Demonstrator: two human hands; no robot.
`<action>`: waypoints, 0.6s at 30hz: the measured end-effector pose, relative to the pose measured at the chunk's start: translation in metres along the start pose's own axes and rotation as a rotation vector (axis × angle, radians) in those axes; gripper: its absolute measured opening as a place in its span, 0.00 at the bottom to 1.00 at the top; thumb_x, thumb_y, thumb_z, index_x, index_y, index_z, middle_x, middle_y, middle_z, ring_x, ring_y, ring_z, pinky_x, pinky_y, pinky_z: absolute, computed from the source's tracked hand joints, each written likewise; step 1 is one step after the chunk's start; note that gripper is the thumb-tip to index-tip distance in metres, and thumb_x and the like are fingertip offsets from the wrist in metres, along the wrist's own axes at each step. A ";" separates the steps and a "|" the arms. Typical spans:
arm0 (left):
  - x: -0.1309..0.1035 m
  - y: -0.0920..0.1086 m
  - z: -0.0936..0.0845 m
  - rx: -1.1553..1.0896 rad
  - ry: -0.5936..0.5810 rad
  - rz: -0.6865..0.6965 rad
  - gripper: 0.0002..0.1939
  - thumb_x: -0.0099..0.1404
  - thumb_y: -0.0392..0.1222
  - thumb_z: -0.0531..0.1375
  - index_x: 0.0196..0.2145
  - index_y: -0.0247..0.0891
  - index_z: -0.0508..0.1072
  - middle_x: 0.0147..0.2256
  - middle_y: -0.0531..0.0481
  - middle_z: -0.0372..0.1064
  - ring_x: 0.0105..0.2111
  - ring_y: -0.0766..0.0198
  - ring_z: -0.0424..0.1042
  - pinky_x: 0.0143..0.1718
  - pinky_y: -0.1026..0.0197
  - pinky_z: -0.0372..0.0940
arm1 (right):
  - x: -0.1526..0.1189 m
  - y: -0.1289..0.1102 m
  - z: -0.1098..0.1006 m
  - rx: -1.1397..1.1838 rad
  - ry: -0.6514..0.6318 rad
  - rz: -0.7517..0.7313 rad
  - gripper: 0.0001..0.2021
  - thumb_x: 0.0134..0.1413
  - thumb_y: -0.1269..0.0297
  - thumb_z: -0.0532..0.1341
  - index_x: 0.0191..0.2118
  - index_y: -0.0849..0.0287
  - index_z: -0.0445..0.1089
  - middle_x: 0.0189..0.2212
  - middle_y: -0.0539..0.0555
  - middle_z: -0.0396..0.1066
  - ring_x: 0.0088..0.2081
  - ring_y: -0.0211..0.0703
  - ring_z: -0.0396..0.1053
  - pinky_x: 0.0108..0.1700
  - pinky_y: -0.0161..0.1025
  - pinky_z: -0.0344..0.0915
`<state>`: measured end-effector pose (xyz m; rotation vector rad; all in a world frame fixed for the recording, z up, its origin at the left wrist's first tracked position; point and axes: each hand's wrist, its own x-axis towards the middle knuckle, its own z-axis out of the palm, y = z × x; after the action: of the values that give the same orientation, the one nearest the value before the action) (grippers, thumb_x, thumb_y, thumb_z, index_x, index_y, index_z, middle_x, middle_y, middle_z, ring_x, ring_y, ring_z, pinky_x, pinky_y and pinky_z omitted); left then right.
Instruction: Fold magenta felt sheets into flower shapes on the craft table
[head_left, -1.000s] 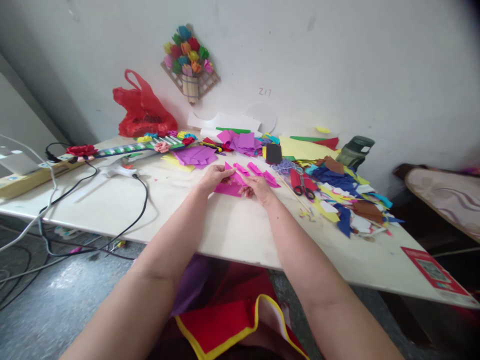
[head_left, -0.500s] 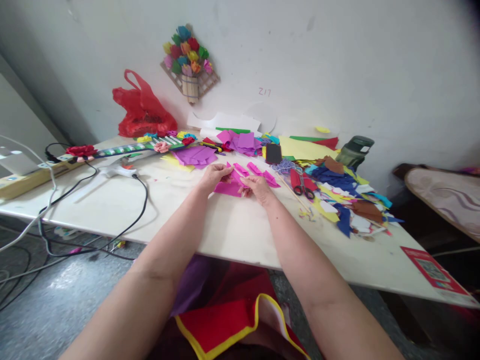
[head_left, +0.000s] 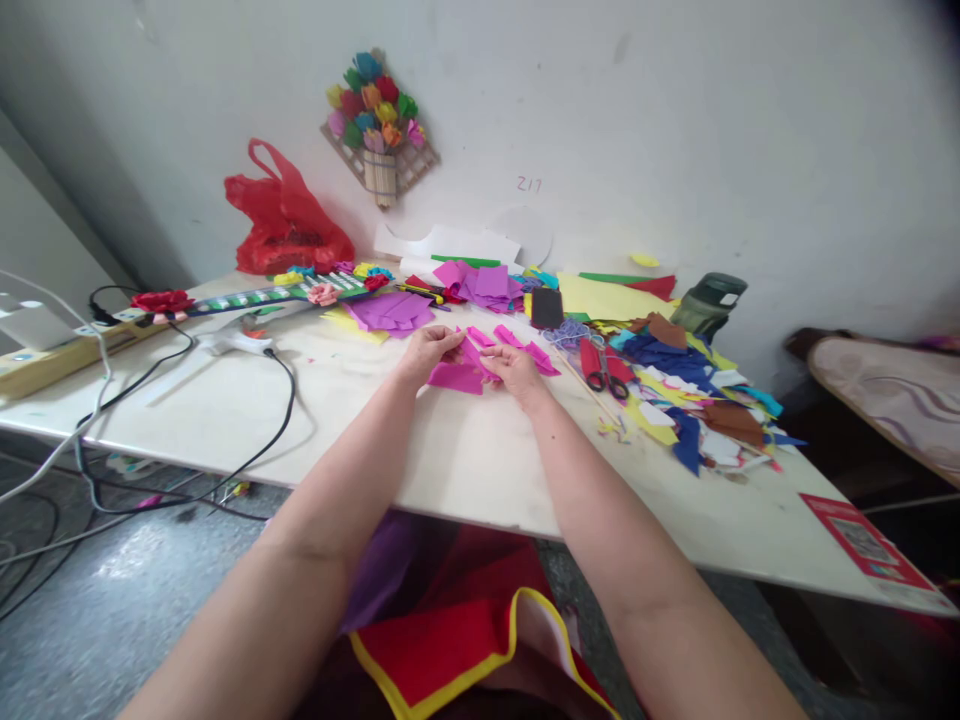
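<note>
My left hand (head_left: pixel 433 352) pinches one end of a bright pink crepe paper piece (head_left: pixel 471 352) above the white table (head_left: pixel 480 460). The other end is between the fingers of my right hand (head_left: pixel 513 372), so the piece spans the gap between both hands. Beneath them a flat magenta sheet (head_left: pixel 456 378) lies on the table. Several folded pink pieces (head_left: pixel 541 358) rest just beyond my right hand. The fingertips partly cover the held paper, and its exact shape is hard to make out.
Red-handled scissors (head_left: pixel 606 375) and a thin wooden stick (head_left: pixel 589 388) lie right of my hands, before a heap of paper scraps (head_left: pixel 697 390). A dark phone (head_left: pixel 547 308) and purple paper stacks (head_left: pixel 390 311) sit behind. At left are a glue gun (head_left: pixel 225 342) and black cable (head_left: pixel 289 400).
The fingers of my right hand have shifted slightly on the pink paper. My left hand stays almost in place, and the things on the table have not moved.
</note>
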<state>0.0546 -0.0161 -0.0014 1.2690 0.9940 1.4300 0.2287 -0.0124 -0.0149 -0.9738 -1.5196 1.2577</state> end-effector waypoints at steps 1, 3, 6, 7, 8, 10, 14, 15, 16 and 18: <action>0.000 0.000 0.000 0.005 0.000 -0.006 0.20 0.46 0.51 0.69 0.20 0.33 0.68 0.17 0.51 0.68 0.17 0.71 0.66 0.22 0.67 0.60 | 0.001 0.000 0.000 0.008 0.006 -0.001 0.16 0.38 0.59 0.68 0.35 0.59 0.70 0.22 0.51 0.71 0.21 0.37 0.67 0.21 0.32 0.61; 0.001 -0.002 0.000 0.006 -0.010 -0.020 0.19 0.48 0.50 0.69 0.20 0.33 0.68 0.17 0.50 0.68 0.16 0.71 0.66 0.22 0.67 0.61 | 0.001 0.001 0.001 0.019 0.008 -0.015 0.16 0.37 0.61 0.68 0.36 0.58 0.69 0.21 0.48 0.70 0.21 0.36 0.67 0.21 0.32 0.62; 0.002 -0.004 -0.001 -0.033 -0.046 -0.066 0.18 0.49 0.49 0.68 0.22 0.32 0.68 0.17 0.49 0.69 0.17 0.68 0.69 0.22 0.67 0.62 | 0.002 0.003 0.001 0.007 0.001 -0.058 0.13 0.37 0.60 0.68 0.32 0.58 0.69 0.20 0.47 0.69 0.20 0.34 0.66 0.22 0.31 0.63; 0.002 -0.004 -0.001 -0.054 -0.057 -0.084 0.17 0.49 0.48 0.68 0.22 0.32 0.68 0.18 0.49 0.70 0.18 0.67 0.70 0.22 0.67 0.63 | 0.001 0.003 0.001 0.001 -0.007 -0.075 0.13 0.37 0.59 0.68 0.30 0.58 0.69 0.20 0.48 0.70 0.20 0.34 0.66 0.22 0.31 0.64; 0.002 -0.004 -0.001 -0.076 -0.066 -0.100 0.17 0.50 0.48 0.68 0.23 0.33 0.67 0.18 0.49 0.70 0.18 0.66 0.71 0.22 0.67 0.63 | 0.001 0.004 0.001 -0.004 -0.017 -0.092 0.13 0.37 0.58 0.68 0.29 0.58 0.69 0.21 0.48 0.70 0.20 0.34 0.66 0.23 0.32 0.65; 0.002 -0.003 -0.001 -0.115 -0.075 -0.121 0.16 0.50 0.46 0.68 0.23 0.33 0.66 0.18 0.49 0.70 0.18 0.66 0.71 0.21 0.67 0.64 | 0.001 0.005 0.001 -0.006 -0.029 -0.114 0.13 0.37 0.57 0.68 0.29 0.59 0.69 0.22 0.50 0.71 0.21 0.34 0.66 0.25 0.33 0.66; 0.001 -0.002 0.000 -0.144 -0.047 -0.140 0.14 0.50 0.42 0.68 0.25 0.33 0.66 0.19 0.49 0.71 0.18 0.66 0.71 0.21 0.68 0.64 | 0.002 0.004 0.000 -0.005 -0.003 -0.095 0.11 0.37 0.60 0.67 0.28 0.59 0.70 0.22 0.50 0.71 0.20 0.33 0.64 0.27 0.35 0.66; 0.002 -0.002 0.000 -0.143 -0.031 -0.139 0.13 0.50 0.41 0.68 0.25 0.33 0.67 0.20 0.48 0.72 0.18 0.66 0.71 0.20 0.68 0.63 | 0.003 0.004 0.000 -0.007 0.011 -0.086 0.10 0.37 0.62 0.67 0.28 0.59 0.71 0.22 0.50 0.71 0.20 0.33 0.64 0.27 0.35 0.66; 0.002 -0.002 -0.001 -0.142 -0.014 -0.134 0.13 0.50 0.41 0.68 0.26 0.33 0.67 0.20 0.48 0.72 0.18 0.67 0.71 0.20 0.68 0.63 | 0.004 0.003 -0.001 -0.011 0.034 -0.076 0.08 0.37 0.63 0.66 0.28 0.59 0.71 0.22 0.50 0.71 0.20 0.33 0.64 0.26 0.35 0.66; 0.003 -0.004 -0.002 -0.148 0.015 -0.120 0.12 0.51 0.41 0.67 0.27 0.32 0.68 0.22 0.47 0.73 0.18 0.68 0.71 0.20 0.69 0.63 | 0.006 0.003 -0.004 -0.024 0.101 -0.067 0.07 0.38 0.65 0.64 0.28 0.59 0.70 0.22 0.50 0.71 0.20 0.33 0.64 0.26 0.35 0.65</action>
<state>0.0528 -0.0128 -0.0047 1.0759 0.9403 1.3951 0.2307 -0.0052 -0.0169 -0.9798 -1.4801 1.1290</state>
